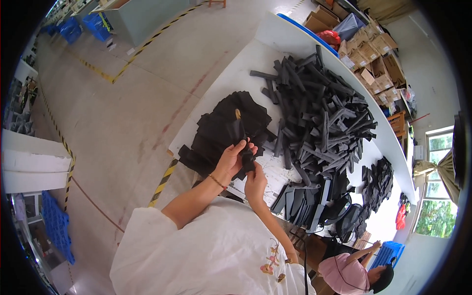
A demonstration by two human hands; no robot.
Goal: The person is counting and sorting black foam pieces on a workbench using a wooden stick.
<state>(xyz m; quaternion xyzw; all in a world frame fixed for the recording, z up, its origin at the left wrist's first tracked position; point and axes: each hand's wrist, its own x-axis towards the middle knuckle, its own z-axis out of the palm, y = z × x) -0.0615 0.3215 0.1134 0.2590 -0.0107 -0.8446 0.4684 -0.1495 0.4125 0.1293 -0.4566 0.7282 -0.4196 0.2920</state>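
The left hand (233, 160) and right hand (255, 183) grip a black strip (248, 161), its long axis near to far. It is partly hidden

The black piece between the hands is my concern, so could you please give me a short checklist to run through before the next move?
1. Left hand grips the black piece: ok, thumb and fingers on it.
2. Right hand on the same piece: ok, at its near end.
3. Whole piece visible: not ok, fingers cover part.
4. Piece free of creases: cannot tell, too dark and small.
5. Dark pile close by: ok, just beyond the hands.
6. Co-worker apart from these hands: ok, off at lower right.
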